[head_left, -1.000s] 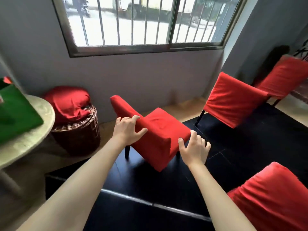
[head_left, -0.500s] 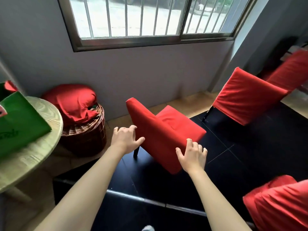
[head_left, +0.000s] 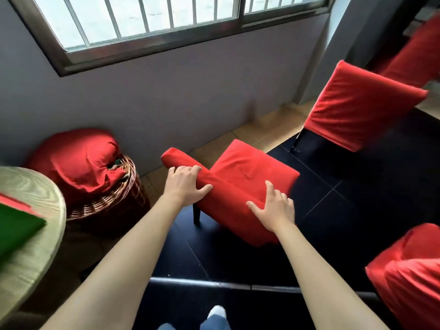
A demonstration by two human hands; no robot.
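Both hands have closed onto the backrest since the earlier frame. One bench at 9 o'clock, one basket at 10. At 12 the left hand grips the top of the chair, which stands on the floor. The right hand lies spread flat on it. Judged step: seizing. Next the right hand needs a grip. Four red chairs counted.

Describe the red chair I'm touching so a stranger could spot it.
Below the barred window, right of the brown wicker basket, stands a red fabric-covered chair. Unlike the other red chairs, it has the left hand gripping its top edge and the right hand on its back.
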